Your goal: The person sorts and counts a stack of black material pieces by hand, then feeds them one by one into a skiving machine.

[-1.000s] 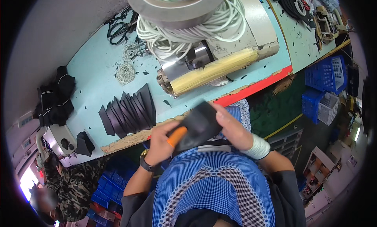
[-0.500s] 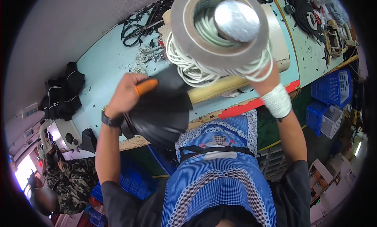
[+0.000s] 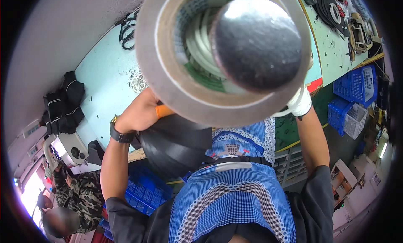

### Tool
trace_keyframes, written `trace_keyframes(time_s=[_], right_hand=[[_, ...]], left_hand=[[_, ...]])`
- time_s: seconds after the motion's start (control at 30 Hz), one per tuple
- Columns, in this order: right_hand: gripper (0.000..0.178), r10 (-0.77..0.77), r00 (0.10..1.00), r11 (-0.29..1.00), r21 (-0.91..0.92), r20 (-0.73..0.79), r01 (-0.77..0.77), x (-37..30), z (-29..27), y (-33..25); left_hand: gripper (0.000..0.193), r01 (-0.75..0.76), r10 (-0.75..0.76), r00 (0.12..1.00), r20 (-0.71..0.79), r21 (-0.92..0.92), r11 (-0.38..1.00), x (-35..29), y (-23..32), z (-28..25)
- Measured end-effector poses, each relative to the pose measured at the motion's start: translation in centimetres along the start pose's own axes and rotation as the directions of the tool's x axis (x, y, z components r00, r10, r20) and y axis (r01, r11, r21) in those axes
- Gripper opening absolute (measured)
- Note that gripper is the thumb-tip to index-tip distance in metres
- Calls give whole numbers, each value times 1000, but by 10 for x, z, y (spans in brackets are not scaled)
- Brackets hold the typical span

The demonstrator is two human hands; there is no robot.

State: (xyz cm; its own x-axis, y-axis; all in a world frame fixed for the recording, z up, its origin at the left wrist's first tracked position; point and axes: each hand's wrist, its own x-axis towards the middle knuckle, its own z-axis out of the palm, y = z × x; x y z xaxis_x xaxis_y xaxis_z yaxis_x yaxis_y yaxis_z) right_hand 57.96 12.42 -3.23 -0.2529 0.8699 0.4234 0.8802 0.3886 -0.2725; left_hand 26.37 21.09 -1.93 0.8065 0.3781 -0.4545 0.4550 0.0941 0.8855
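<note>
My left hand (image 3: 142, 111), with an orange finger cover on one digit, is closed on a fanned stack of thin black sheets (image 3: 174, 142). The stack hangs over the near edge of the worktable, in front of my apron. A large grey-brown tape roll (image 3: 155, 70) looms close to the view, around a shiny metal knob (image 3: 258, 45) and loops of white cord (image 3: 199, 45). My right hand is hidden behind this roll. Only its wrist, wrapped in white cord (image 3: 303, 103), shows, so its fingers cannot be judged.
Small white cord coils (image 3: 137, 80) and black-handled scissors (image 3: 126, 35) lie on the pale table (image 3: 103, 75). Black bundles tied with white cord (image 3: 63, 102) are at left. A person in camouflage (image 3: 82, 197) works at lower left. Blue baskets (image 3: 357, 85) stand at right.
The tape roll and knob appear much larger and lower, covering my right hand. My left hand and the black stack have come slightly nearer to me.
</note>
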Motion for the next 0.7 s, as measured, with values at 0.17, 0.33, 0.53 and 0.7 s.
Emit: trace_keyframes(time_s=[0.17,0.33,0.53,0.7], right_hand=[[18,237,961,924,273,144,-269,-15,-10,-3],[17,180,950,893,363,257,-267,3,-14,-12],[12,280,960,959,44,-1,-280,16,-76,3],[19,229,965,968,72,129,-239,-17,-27,12]], left_hand=[[38,-67,59,995,-81,-96,993,-2,-42,-13],[36,-103,98,992,-73,-68,992,-4,-75,-11],[30,-67,68,998,-18,22,997,-5,-56,-8],[27,-11,11,1000,-8,37,999,-8,-66,-9]])
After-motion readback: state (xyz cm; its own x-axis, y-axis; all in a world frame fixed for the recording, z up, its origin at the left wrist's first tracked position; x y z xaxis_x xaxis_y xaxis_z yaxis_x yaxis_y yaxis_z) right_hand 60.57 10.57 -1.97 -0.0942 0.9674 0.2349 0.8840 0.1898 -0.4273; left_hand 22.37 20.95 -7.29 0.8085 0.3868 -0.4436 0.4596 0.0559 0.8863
